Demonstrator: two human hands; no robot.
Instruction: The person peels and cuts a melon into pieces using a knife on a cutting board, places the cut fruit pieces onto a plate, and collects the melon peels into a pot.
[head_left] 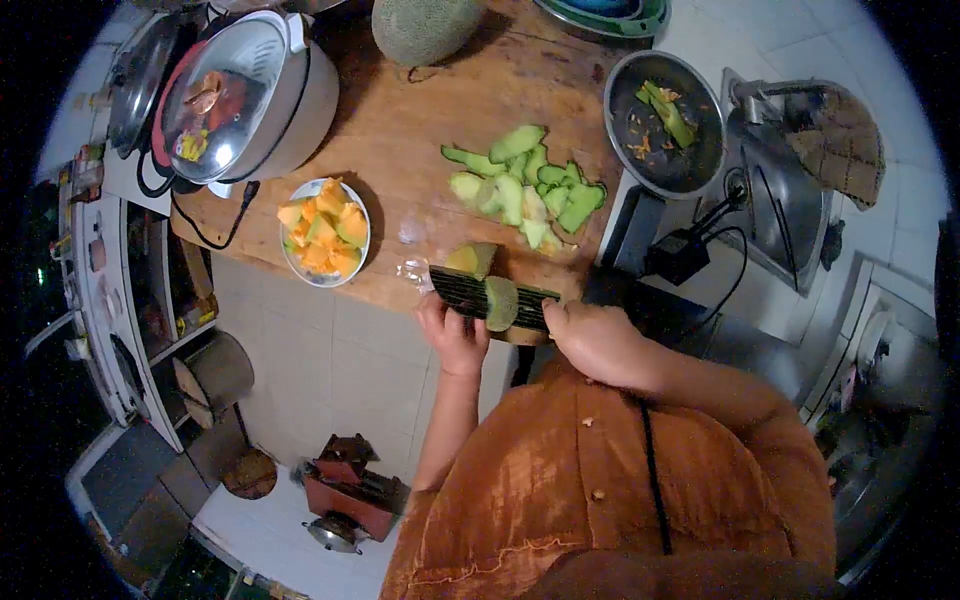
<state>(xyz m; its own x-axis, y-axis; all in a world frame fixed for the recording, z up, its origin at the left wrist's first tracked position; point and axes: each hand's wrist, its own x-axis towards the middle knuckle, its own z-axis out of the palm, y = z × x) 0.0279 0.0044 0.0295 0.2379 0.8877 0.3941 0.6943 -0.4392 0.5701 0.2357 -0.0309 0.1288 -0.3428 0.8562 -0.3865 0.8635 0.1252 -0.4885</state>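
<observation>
While right hand [592, 338] clasps knife [458, 290] by counter edge [388, 292], left hand's [458, 338] grip unclear — bare wood [400, 130] beside bowl [365, 215].

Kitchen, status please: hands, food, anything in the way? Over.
Right hand gripping one end of dark striped blade; left hand at the other. Green slice across blade. Melon chunk close beyond; peelings farther off.
</observation>
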